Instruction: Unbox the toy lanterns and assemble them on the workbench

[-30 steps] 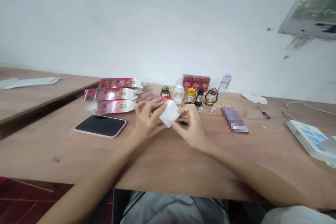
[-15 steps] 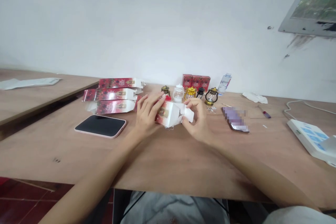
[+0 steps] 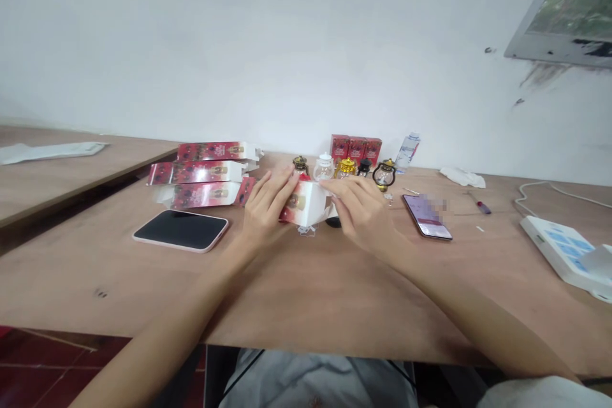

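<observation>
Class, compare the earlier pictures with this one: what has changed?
The red-and-white carton has turned, bringing its printed side into view. The right hand has shifted slightly rightward, its fingers straighter at the carton's end. The left hand keeps its hold. The miniature lanterns and pink-edged smartphone stayed put.

The left hand (image 3: 268, 207) covers the left part of the red-and-white carton (image 3: 313, 203), the right hand (image 3: 364, 211) hides the lower parts of the gold lantern (image 3: 346, 167) and the black lantern (image 3: 364, 167), blocky blurring masks part of the right phone (image 3: 424, 219), and the frame's right edge cuts off the power strip (image 3: 554, 243).
</observation>
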A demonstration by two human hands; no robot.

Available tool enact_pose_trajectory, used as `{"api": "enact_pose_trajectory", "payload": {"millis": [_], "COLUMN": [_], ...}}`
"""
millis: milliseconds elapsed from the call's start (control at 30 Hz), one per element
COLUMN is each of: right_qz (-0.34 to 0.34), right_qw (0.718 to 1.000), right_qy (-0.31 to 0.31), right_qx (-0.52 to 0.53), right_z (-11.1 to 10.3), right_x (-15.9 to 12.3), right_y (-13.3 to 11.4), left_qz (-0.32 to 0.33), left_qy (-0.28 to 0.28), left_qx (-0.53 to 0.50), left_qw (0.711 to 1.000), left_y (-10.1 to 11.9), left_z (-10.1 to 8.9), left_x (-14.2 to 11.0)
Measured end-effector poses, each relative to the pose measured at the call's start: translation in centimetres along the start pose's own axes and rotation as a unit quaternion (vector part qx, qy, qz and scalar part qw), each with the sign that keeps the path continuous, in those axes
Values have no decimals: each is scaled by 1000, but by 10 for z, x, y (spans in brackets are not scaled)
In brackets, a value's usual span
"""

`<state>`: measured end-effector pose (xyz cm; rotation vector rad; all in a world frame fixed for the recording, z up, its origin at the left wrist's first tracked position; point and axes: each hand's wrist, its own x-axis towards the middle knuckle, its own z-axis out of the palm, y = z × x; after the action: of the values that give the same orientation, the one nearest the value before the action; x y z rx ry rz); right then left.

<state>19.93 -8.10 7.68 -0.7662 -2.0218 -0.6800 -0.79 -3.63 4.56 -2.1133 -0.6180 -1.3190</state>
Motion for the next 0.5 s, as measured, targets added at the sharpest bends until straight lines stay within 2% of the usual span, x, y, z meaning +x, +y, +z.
{"api": "enact_pose_trajectory", "payload": {"millis": [100, 233, 500], "right_qz": [-18, -48, -9], "right_qw": [998, 992, 996], "right_qy": [-15, -3, -44], "right_qx": [-61, -114, -76], "right_z": [-1, -1, -7], "right_x": [1, 2, 5], "right_y": [-1, 1, 2], "left_qz": [-7, -18, -14], "left_qy": [-18, -37, -34], "left_qx": [-14, -25, -38], "left_qw": [1000, 999, 999], "left_y": [-2, -3, -2], "left_z": [2, 4, 1], "left_x": [-3, -6, -4]}}
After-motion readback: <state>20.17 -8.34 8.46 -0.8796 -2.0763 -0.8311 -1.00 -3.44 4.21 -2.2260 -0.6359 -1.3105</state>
